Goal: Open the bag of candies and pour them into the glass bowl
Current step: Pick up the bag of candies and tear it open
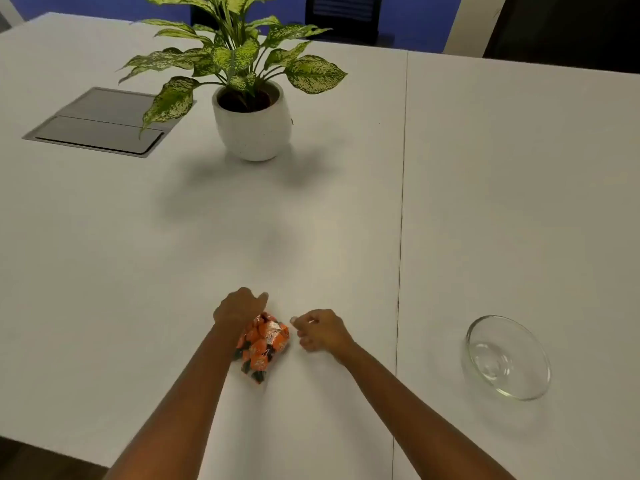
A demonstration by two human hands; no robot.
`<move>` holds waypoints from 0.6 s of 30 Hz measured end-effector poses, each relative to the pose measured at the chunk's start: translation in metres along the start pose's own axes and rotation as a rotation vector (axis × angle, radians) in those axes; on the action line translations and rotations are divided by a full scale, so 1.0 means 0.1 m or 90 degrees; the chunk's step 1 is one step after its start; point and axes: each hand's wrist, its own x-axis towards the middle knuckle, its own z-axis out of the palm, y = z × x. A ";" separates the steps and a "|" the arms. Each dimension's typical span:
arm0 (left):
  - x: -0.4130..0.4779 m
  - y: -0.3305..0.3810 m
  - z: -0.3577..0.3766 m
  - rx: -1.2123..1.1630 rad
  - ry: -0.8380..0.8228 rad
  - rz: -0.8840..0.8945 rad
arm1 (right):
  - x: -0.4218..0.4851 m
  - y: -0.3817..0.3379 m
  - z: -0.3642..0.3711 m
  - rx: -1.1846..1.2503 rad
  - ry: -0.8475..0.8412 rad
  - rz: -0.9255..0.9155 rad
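Note:
A clear bag of orange and black wrapped candies lies on the white table near its front edge. My left hand rests over the bag's far left end, fingers curled down onto it. My right hand is just right of the bag, fingers curled, thumb and forefinger pinched toward the bag's right edge; whether they touch the plastic is unclear. An empty glass bowl sits to the right, well apart from both hands.
A potted plant in a white pot stands at the table's middle back. A grey cable hatch is set in the table at the back left. A seam runs down the table. Dark chairs stand behind.

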 end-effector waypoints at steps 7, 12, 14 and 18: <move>-0.03 -0.02 0.10 -0.022 -0.020 0.004 | -0.02 0.04 0.07 0.074 -0.035 0.041; -0.05 0.12 0.19 -0.117 -0.006 0.025 | -0.04 -0.02 -0.13 0.194 0.006 0.026; -0.02 0.19 0.24 -0.242 -0.014 0.015 | -0.10 -0.10 -0.28 0.267 0.032 0.002; -0.02 0.32 0.33 -0.543 -0.062 -0.082 | -0.24 -0.22 -0.50 0.203 0.046 -0.020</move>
